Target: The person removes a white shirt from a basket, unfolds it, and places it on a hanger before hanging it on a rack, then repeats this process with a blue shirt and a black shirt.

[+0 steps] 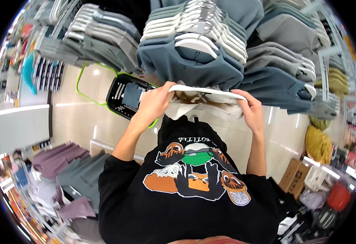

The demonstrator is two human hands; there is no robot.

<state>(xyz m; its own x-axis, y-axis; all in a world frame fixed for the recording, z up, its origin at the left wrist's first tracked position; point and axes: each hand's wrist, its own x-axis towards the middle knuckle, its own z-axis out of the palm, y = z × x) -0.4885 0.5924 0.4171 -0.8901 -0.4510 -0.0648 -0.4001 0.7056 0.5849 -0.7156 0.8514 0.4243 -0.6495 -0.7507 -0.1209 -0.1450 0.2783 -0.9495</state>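
A cream garment [226,110] is stretched between my two hands in front of my chest, its white upper edge pulled nearly straight. My left hand [155,101] grips one end of that edge, fingers closed on the cloth. At the other end my right hand [251,110] is closed on the edge, thumb and fingers pinching it. Just beyond the garment hangs a blue-grey shirt [157,61] on a white hanger [196,44], at the front of a row of several shirts.
A black basket [112,95] with a green handle, holding folded blue-grey cloth [132,96], stands on the floor to the left. More shirt racks flank the front row. Purple and grey garments [60,158] lie at lower left. A cardboard box [293,177] and yellow cloth [318,144] are at right.
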